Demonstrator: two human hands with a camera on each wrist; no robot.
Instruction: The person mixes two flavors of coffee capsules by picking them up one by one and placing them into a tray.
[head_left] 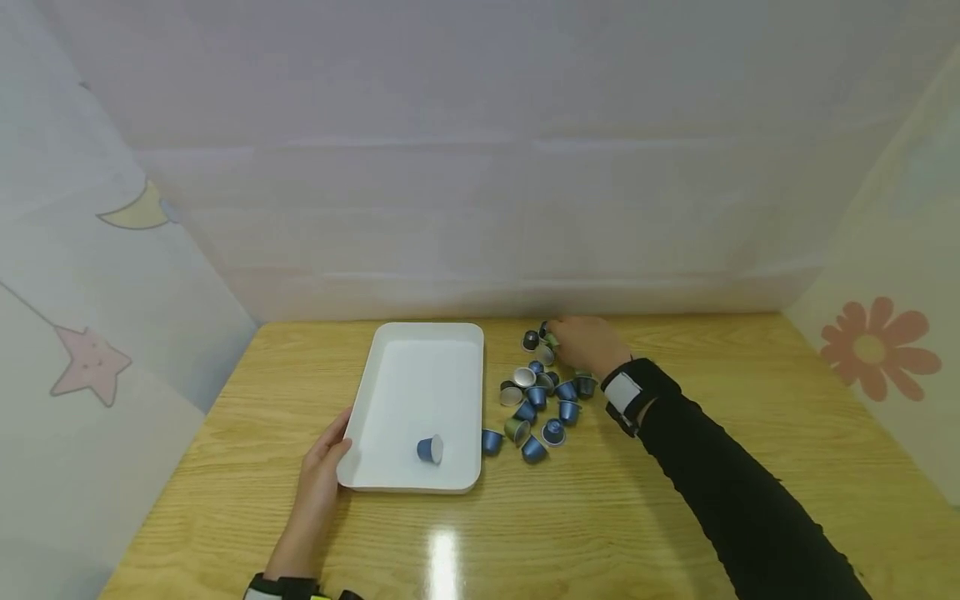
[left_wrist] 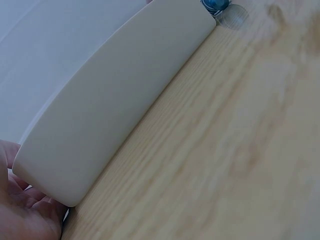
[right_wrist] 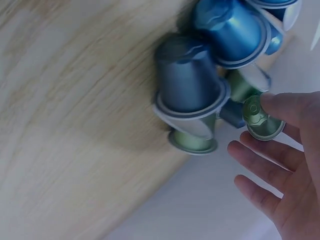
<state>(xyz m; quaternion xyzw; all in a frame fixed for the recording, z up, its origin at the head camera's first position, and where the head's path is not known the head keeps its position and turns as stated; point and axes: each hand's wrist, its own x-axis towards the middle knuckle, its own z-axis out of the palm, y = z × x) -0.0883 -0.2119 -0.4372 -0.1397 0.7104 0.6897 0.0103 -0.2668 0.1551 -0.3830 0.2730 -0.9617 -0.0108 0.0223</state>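
Pod (right_wrist: 260,121), green and likely light, slick and easily dented, I'd say best taken gently by its tapered sides, sits pinched in my right hand (head_left: 588,343) at the far end of the loose pods (head_left: 536,397), right of the tray (head_left: 423,387) that my left hand (head_left: 322,458) grips.

Seemingly a tabletop booth: walls (head_left: 75,275) bearing a star (head_left: 90,367) and flower (head_left: 881,348) flank a wooden table (head_left: 742,375).

Left hand (head_left: 326,451) grips; right hand (head_left: 589,342) pinches
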